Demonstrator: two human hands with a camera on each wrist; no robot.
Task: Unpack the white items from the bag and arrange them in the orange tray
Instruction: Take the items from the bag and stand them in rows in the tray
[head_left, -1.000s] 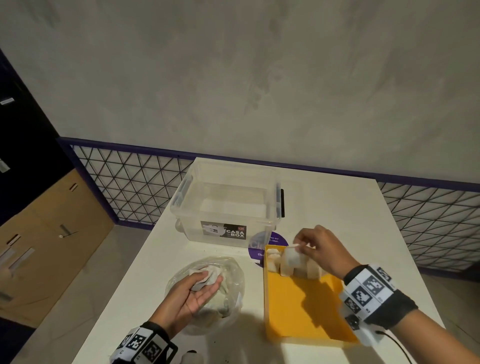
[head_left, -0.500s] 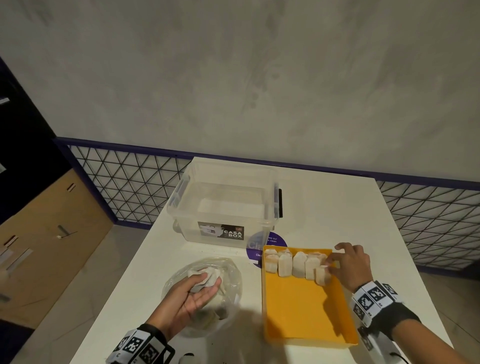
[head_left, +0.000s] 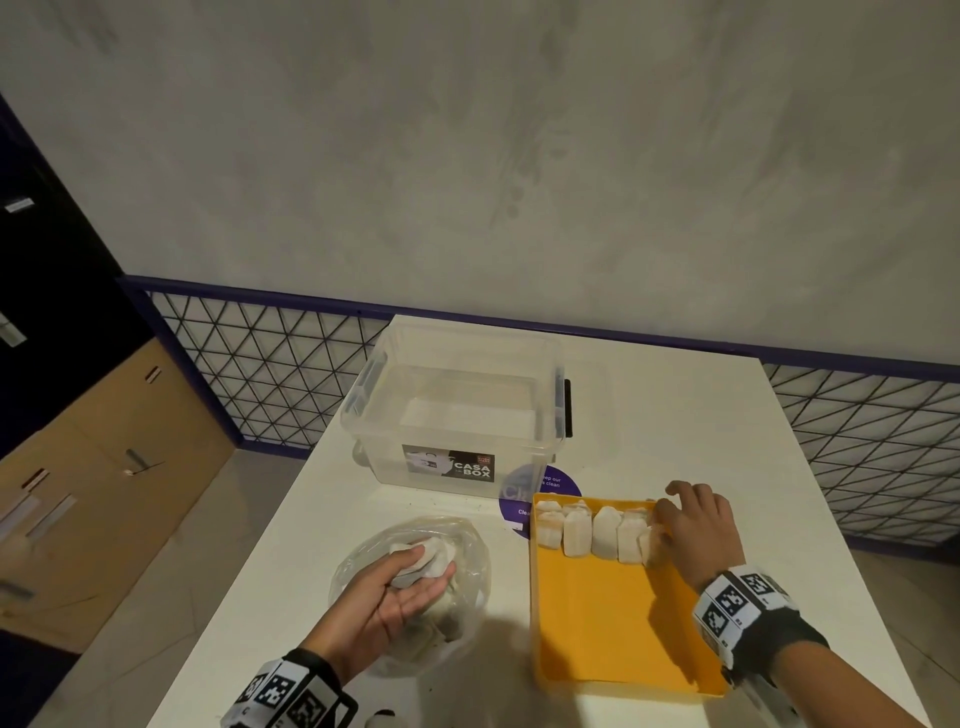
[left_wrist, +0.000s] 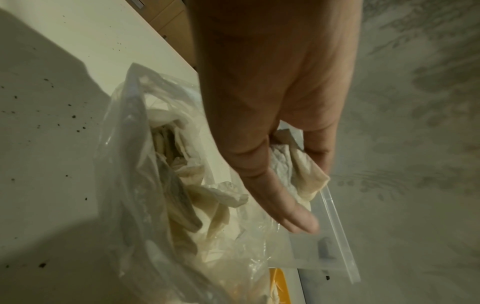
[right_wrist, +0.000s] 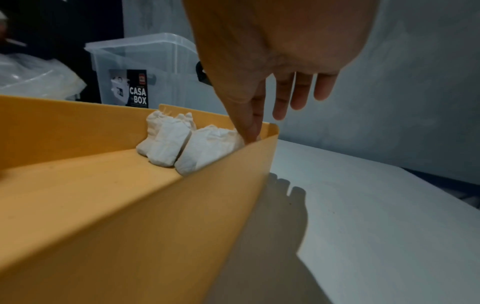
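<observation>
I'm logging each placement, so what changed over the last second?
The right hand carried a white packet rightward and down to the right end of the row at the far wall of the orange tray; its fingers now touch the packet there. The left hand kept holding a white packet over the plastic bag. The clear storage box stayed put.

"CASA BOX" on the clear box's label (head_left: 449, 466); "clean" on the purple sticker (head_left: 556, 483).
</observation>
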